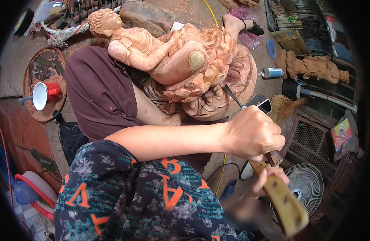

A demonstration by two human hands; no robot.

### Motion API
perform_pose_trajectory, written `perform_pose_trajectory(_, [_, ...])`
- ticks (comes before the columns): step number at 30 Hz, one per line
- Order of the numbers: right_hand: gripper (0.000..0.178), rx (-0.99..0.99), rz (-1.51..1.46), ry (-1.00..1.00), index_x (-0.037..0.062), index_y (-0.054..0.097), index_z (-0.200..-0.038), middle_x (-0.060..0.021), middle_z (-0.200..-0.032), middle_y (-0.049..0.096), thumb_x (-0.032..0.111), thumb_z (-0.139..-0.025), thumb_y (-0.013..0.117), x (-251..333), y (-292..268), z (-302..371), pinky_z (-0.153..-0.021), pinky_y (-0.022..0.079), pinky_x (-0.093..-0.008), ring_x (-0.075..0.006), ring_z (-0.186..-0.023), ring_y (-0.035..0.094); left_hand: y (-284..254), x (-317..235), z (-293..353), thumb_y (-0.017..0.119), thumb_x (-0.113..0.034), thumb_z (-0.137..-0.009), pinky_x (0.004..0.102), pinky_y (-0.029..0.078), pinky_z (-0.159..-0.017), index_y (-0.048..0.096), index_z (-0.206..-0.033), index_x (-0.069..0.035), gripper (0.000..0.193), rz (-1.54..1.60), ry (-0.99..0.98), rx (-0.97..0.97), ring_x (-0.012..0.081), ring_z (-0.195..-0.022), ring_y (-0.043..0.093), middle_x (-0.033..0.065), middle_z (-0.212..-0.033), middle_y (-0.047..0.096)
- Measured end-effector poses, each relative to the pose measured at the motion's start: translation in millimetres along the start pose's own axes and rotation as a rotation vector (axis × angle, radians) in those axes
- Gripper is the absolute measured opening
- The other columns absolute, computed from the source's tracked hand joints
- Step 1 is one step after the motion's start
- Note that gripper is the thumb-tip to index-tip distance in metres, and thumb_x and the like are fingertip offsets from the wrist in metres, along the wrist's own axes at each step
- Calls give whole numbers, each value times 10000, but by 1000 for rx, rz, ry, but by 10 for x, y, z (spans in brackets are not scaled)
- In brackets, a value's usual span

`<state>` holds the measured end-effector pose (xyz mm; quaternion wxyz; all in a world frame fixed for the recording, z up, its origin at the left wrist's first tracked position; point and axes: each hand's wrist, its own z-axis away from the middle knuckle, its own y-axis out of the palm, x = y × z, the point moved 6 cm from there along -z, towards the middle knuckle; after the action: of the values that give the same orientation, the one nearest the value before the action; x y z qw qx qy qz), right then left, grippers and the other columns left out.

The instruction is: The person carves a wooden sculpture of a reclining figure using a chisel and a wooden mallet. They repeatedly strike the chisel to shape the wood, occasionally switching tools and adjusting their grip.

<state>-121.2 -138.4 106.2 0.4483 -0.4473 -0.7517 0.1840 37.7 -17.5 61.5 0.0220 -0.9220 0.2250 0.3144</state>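
Note:
A carved wooden statue (137, 50) lies on its side across my lap, its curly-haired head to the upper left. Its broad base (243, 76), with carved petals and rounded toe-like shapes, is toward the right. My left hand (255, 134) is closed in a fist round a chisel (234, 97), whose thin blade touches or nearly touches the base. The dark butt of the chisel's handle sticks out below the fist. Close under it, my right hand (270, 179) grips a yellowish wooden mallet (286, 207), angled toward the lower right. Some right-hand fingers are hidden behind the mallet.
At the left, a red cup (53, 92) stands on a round tray (27, 86) with wood chips. Carving tools (72, 18) lie at the upper left. To the right are a smaller wooden carving (317, 68), a spray can (272, 72), a broom (282, 107) and a fan (309, 180).

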Motion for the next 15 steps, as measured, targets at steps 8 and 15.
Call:
perform_pose_trajectory(8, [453, -70, -98, 132, 0, 432, -1112, -51, -829, 482, -46, -727, 665, -93, -15, -12, -675, 378, -228, -118, -680, 462, -15, 44, -75, 712, -204, -613, 337, 442, -431, 521, -648, -125, 209, -40, -56, -33, 195, -508, 572, -1, -567, 500])
perform_pose_trajectory(15, [396, -121, -109, 291, 36, 384, -1012, -52, -752, 413, -4, -705, 632, -13, 57, -212, -676, 395, -280, -154, -646, 422, -36, 102, -87, 713, -196, -624, 335, 463, -444, 561, -669, -130, 172, -40, -95, -53, 197, -525, 598, -5, -566, 520])
